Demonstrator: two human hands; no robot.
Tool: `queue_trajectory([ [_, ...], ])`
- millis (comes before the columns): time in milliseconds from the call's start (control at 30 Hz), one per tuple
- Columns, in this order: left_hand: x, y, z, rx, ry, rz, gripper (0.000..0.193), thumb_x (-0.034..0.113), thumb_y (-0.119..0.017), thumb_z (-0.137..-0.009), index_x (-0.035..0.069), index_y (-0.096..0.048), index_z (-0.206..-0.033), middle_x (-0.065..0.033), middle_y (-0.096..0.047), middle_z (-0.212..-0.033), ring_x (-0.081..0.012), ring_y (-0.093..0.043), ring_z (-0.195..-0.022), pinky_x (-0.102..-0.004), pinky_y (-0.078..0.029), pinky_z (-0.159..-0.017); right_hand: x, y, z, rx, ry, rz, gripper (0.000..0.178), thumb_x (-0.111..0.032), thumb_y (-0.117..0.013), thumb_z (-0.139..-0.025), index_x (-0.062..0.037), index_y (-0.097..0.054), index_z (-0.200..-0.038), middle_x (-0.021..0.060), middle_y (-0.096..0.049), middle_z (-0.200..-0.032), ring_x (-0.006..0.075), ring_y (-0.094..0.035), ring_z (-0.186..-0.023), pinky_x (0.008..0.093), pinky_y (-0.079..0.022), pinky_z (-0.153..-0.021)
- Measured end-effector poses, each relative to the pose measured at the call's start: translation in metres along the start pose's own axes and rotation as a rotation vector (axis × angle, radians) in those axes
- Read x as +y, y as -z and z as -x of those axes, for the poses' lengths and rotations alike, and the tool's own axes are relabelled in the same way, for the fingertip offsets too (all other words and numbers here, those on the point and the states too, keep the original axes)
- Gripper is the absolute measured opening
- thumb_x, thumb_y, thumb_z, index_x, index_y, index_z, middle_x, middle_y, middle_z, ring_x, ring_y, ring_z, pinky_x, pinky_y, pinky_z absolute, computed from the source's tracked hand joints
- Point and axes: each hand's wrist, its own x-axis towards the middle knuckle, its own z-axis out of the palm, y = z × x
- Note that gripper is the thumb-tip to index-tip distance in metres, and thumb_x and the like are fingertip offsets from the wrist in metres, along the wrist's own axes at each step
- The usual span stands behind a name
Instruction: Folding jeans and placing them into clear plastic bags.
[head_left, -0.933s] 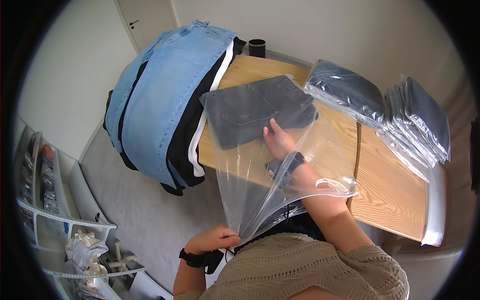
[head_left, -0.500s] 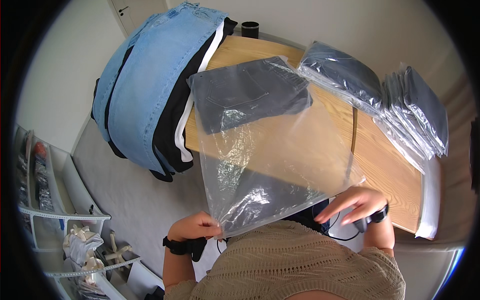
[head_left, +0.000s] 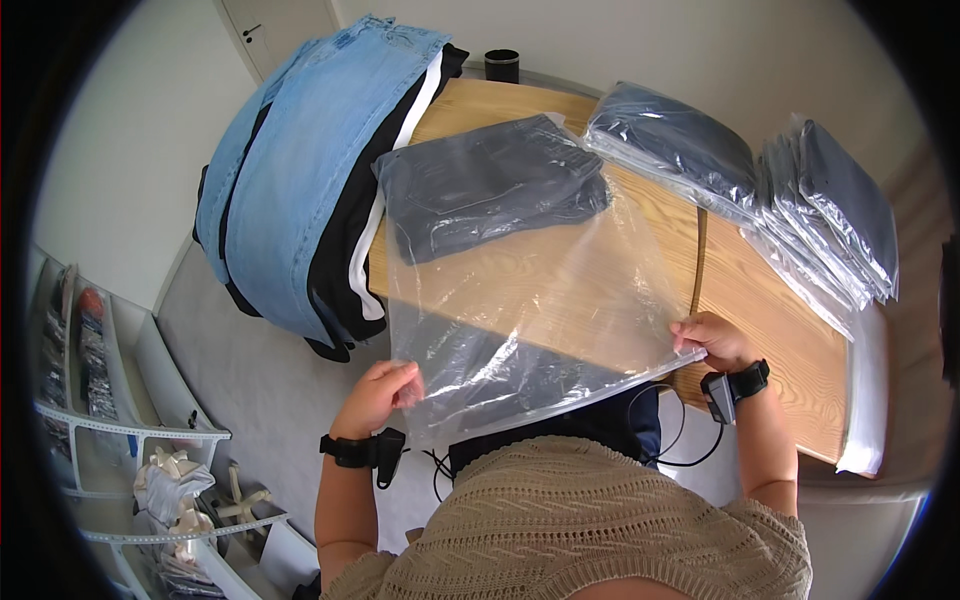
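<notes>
A clear plastic bag (head_left: 520,310) lies over the front edge of the wooden table, its mouth towards me and its lower part hanging past the edge. Folded dark grey jeans (head_left: 480,190) are inside at its far end, resting on the table. My left hand (head_left: 378,398) is closed at the bag's left side edge, some fingertips blurred behind the film. Its lower left corner hangs loose below that hand. At the right end of the mouth, my right hand (head_left: 714,340) pinches the edge strip between thumb and fingers. Both wrists wear black straps with small devices.
Blue and black jeans (head_left: 310,180) are piled at the table's left. Bagged dark garments (head_left: 680,150) lie at the far right, beside a stack of bagged garments (head_left: 840,215). Flat clear bags (head_left: 862,410) lie along the right edge. White shelves (head_left: 130,434) stand at lower left.
My right hand has gone from loose, spread fingers to gripping the bag's right corner. My left hand has moved up along the left side. The mouth edge has shifted away from me.
</notes>
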Motion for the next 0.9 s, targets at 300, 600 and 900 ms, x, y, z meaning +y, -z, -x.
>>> queue_trajectory([
  [300, 0.151, 0.011, -0.018, -0.037, -0.465, 0.564, 0.033, 0.022, -0.047, -0.098, 0.012, -0.047, -0.066, 0.0033, -0.039, -0.058, -0.0106, -0.037, -0.053, -0.0262, -0.029, -0.051, -0.141, -0.009, 0.029, 0.023, 0.551, -0.523, 0.031, -0.033, -0.056, -0.093, -0.0109, -0.056, -0.071, -0.0004, -0.057, -0.070, 0.0123, -0.053, -0.061, 0.0259, -0.042, -0.060],
  [600, 0.321, -0.020, 0.013, -0.499, -0.761, 0.501, 0.014, 0.014, -0.047, -0.096, 0.002, -0.055, -0.094, -0.0002, -0.044, -0.074, -0.0109, -0.040, -0.066, -0.0249, -0.031, -0.053, -0.274, 0.011, 0.129, -0.294, 1.106, -0.467, 0.022, -0.016, -0.043, -0.093, -0.0028, -0.060, -0.096, 0.0063, -0.062, -0.085, 0.0204, -0.060, -0.087, 0.0322, -0.049, -0.081],
  [900, 0.329, -0.057, -0.038, -0.544, -0.660, 0.437, 0.026, 0.011, -0.051, -0.091, -0.003, -0.056, -0.113, -0.0144, -0.057, -0.121, -0.0209, -0.053, -0.086, -0.0246, -0.040, -0.062, -0.259, 0.051, 0.139, 0.129, 1.100, -0.569, 0.027, -0.014, -0.041, -0.095, -0.0018, -0.062, -0.083, 0.0068, -0.064, -0.076, 0.0224, -0.064, -0.086, 0.0318, -0.052, -0.077],
])
